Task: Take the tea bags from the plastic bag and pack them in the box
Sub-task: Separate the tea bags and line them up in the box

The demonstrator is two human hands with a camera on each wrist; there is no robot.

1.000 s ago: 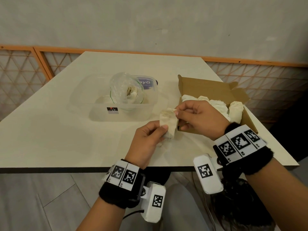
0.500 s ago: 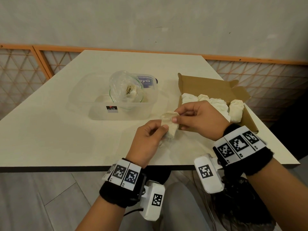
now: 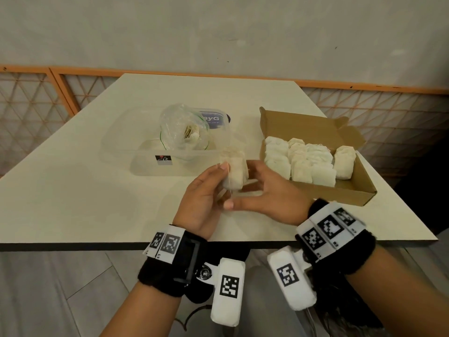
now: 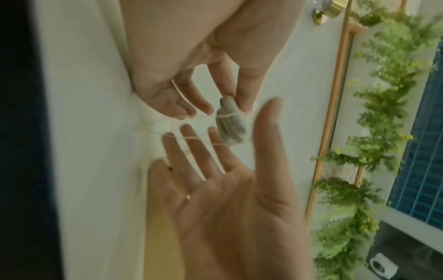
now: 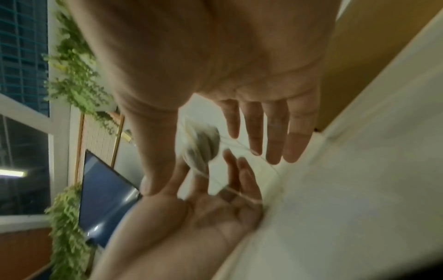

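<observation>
Here the tea bag (image 3: 234, 172) is held upright above the counter's (image 3: 85, 190) near edge, pinched by the left hand (image 3: 206, 198); the right hand (image 3: 269, 200) is spread open beside it, string looped over its fingers. The string probably needs freeing before boxing. The box (image 3: 340, 193), near the right edge, holds rows of bags; the plastic bag (image 3: 182, 130) sits in a clear tub (image 3: 145, 166).

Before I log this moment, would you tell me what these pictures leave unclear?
- How many tea bags remain in the plastic bag: head view, crumpled film hides them.
- Label on the blue lid: head view, cut off by the bag.
- How the left hand grips the tea bag: wrist views blurred.
</observation>
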